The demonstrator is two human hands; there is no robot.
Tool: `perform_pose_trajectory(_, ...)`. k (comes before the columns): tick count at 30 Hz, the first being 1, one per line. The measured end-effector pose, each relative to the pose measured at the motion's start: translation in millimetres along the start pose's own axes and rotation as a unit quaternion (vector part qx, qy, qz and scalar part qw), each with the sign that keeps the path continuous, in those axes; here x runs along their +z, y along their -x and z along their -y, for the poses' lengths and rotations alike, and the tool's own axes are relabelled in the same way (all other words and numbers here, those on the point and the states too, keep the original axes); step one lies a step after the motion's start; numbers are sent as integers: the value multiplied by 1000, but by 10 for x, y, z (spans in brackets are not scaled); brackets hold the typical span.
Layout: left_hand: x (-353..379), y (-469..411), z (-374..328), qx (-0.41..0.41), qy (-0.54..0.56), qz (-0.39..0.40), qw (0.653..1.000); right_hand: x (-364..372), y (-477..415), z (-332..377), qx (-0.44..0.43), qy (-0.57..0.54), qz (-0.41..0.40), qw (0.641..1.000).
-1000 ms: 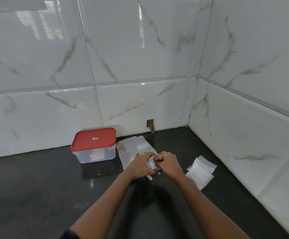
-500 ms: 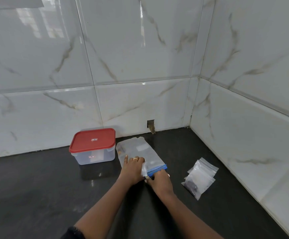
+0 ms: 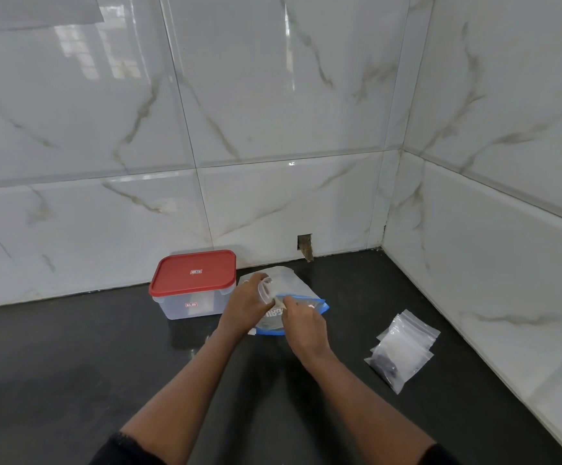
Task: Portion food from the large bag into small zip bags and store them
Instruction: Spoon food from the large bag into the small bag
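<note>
A red label with white lettering is seen on the red lid (image 3: 194, 270) of the clear plastic container (image 3: 190, 305), and a second such label on its front wall; neither can be read at this size. Nothing can be made out inside the container, its walls being cloudy. It stands shut on the dark countertop (image 3: 71, 370), against the marble-patterned wall tiles (image 3: 239, 112), just left of the large bag (image 3: 288, 282).

The large bag lies flat on the countertop with its blue zip edge toward the person and its mouth parted. A dark printed panel with white letters shows at the mouth, but it is partly covered by the hands and cannot be read. The contents of the bag cannot be told.

A small zip bag (image 3: 266, 290) is gripped in the curled fingers of the left hand (image 3: 244, 310), above the large bag. The right hand (image 3: 304, 327) is held over the blue edge, its fingertips pinching a pale tan piece (image 3: 278, 300) close to the small bag's mouth; what the piece is cannot be told.

A stack of small zip bags (image 3: 407, 344) lies well apart to the right, near the side wall. Something dark is seen in the nearest one; the others look clear.
</note>
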State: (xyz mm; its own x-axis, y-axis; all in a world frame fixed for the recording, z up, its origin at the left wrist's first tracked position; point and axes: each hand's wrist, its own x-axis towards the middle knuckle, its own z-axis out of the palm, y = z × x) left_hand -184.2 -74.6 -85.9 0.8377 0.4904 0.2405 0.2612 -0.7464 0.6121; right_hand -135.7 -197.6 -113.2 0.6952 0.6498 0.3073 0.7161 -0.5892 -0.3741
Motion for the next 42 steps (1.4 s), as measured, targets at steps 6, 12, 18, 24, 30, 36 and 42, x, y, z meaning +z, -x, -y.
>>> perform_pose_trajectory(6,-338,-96,-13,-13,40,-92,995,-84,-295,97,-51,108,164,979)
perform_pose_trajectory(12,-448,-69,-6,-24,60,-103,993,-19,-408,169,36,12,103,994)
perform_pose_trajectory(18,-431,54,41,-20,44,-68,997,41,-382,326,199,-109,60,972)
perform_pose_trajectory(24,-543,21,7,-12,30,-67,997,105,-420,486,319,-248,70,912)
perform_pose_trajectory(30,-586,-43,45,-5,24,-61,998,102,-535,527,344,-267,78,897)
perform_pose_trajectory(36,-570,-65,123,9,29,-53,998,130,-558,558,373,-311,83,870)
perform_pose_trajectory(42,-566,-101,142,18,34,-53,998,140,-578,571,353,-341,80,867)
